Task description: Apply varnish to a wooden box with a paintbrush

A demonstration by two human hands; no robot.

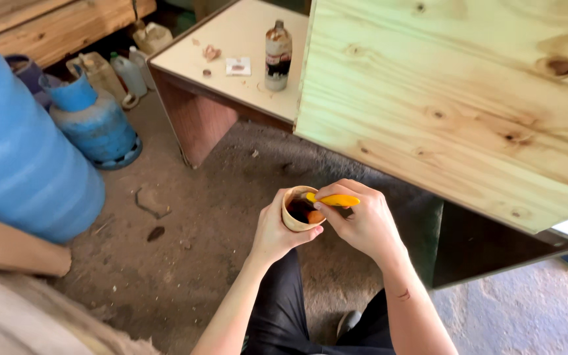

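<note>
My left hand (274, 230) grips a small tan cup (295, 209) with dark liquid inside, held above the dirt floor between my knees. My right hand (361, 220) pinches a brush with a yellow handle (336, 199), its orange-brown end (315, 216) dipped into the cup's mouth. Both hands meet at the cup, just below the front edge of a large pale pine panel (455, 98).
A low wooden table (231, 39) behind holds a stained bottle (277, 56) and small scraps. A blue gas cylinder (96, 121), plastic jugs (123, 72) and a big blue drum (14, 158) stand at the left. Wooden planks (54, 23) lie at the top left.
</note>
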